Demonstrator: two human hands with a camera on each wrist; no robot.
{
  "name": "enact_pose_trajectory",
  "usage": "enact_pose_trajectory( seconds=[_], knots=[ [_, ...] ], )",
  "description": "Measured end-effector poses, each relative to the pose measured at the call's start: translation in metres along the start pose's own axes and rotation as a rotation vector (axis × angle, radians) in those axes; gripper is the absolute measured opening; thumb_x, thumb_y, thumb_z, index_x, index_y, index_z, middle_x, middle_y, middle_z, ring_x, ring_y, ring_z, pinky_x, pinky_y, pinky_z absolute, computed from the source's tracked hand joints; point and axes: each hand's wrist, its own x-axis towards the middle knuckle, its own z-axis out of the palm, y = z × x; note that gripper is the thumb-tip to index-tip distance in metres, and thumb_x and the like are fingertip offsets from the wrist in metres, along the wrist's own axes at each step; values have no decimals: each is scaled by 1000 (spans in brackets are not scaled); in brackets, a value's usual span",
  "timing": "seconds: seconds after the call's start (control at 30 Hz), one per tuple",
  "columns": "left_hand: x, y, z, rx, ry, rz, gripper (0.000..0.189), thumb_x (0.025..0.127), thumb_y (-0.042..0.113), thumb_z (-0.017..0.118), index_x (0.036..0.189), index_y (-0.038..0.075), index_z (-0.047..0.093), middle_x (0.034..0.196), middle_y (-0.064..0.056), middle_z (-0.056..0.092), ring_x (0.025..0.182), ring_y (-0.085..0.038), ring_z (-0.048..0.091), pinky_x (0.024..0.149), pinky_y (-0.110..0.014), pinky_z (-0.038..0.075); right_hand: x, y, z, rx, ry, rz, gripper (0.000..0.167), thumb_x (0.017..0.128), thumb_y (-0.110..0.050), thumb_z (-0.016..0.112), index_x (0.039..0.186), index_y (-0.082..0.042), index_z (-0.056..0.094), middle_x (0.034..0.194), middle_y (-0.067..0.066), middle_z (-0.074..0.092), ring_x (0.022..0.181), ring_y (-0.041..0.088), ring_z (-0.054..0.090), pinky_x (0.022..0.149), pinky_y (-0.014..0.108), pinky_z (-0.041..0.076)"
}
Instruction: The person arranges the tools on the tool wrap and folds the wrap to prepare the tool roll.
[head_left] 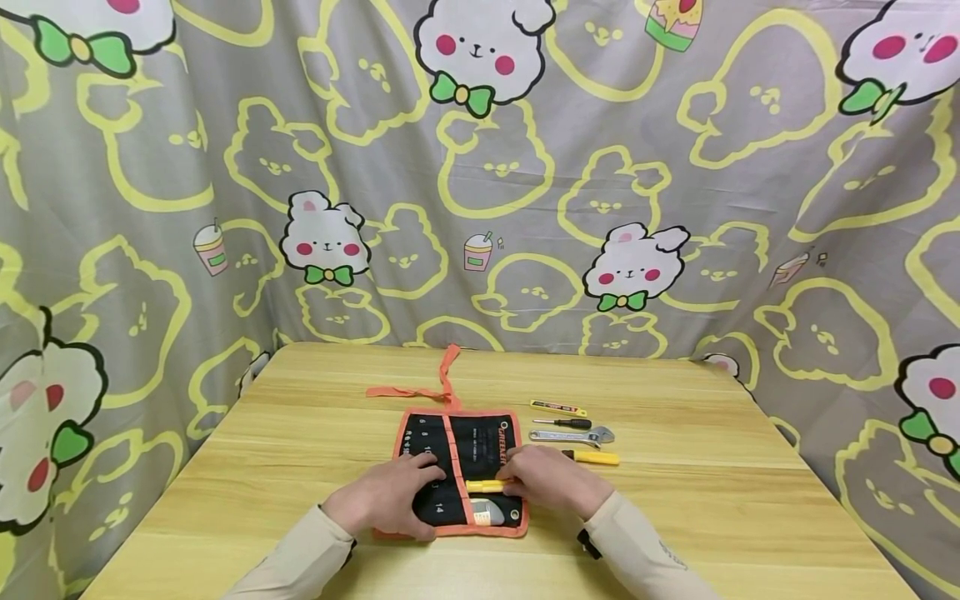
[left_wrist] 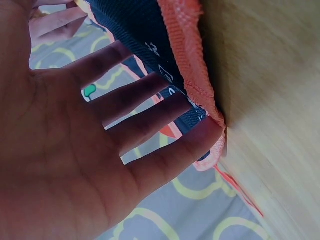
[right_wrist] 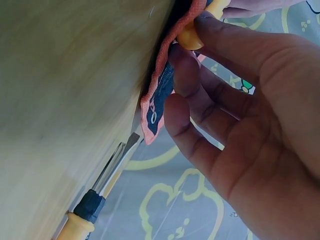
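A black tool roll (head_left: 480, 442) with orange edging lies unfolded, small numbers printed on its left half. My left hand (head_left: 393, 492) rests on that half, fingers extended; in the left wrist view the fingertips touch the roll near its orange edging (left_wrist: 187, 60). Over the right half, my right hand (head_left: 555, 479) pinches the end of a yellow-handled tool (head_left: 483, 486) between thumb and fingers. The rounded yellow end (right_wrist: 190, 40) shows in the right wrist view, while the tool's kind stays hidden. Below it in the roll sits a grey, pale-labelled item (head_left: 487, 512).
Right of the roll lie a yellow stick-shaped tool (head_left: 558, 408), a small black-handled screwdriver (head_left: 573, 423), an adjustable wrench (head_left: 573, 436) and a yellow-handled flat screwdriver (head_left: 596, 457). An orange tie strap (head_left: 448, 371) trails behind the roll. A patterned curtain (head_left: 525, 192) surrounds the wooden table (head_left: 300, 433).
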Motion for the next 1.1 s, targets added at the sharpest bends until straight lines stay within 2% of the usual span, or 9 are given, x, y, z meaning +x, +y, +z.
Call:
enact_pose_trajectory(
  seconds=[0.43,0.73,1.1],
  knots=[
    [-2,-1,1,-17,-12,-15,73,75,49,86,138,18,64,152,-12,51,136,-40,51,108,-57,45,4,-4,3,-11,-15,12,16,95,-20,73,80,-22,70,76,-11,56,66,3,44,60,19,39],
    [-1,0,1,-32,-8,-7,71,76,46,87,137,17,65,152,-14,50,136,-41,51,108,-57,46,3,-7,4,-17,19,29,14,95,-20,74,80,-20,72,74,-12,54,66,4,44,60,20,39],
    [-1,1,0,-12,-3,-7,72,76,47,86,137,17,64,152,-13,51,136,-40,51,107,-56,46,4,-8,5,5,17,44,13,97,-19,72,84,-20,75,74,-13,55,64,3,45,59,19,40]
  ],
)
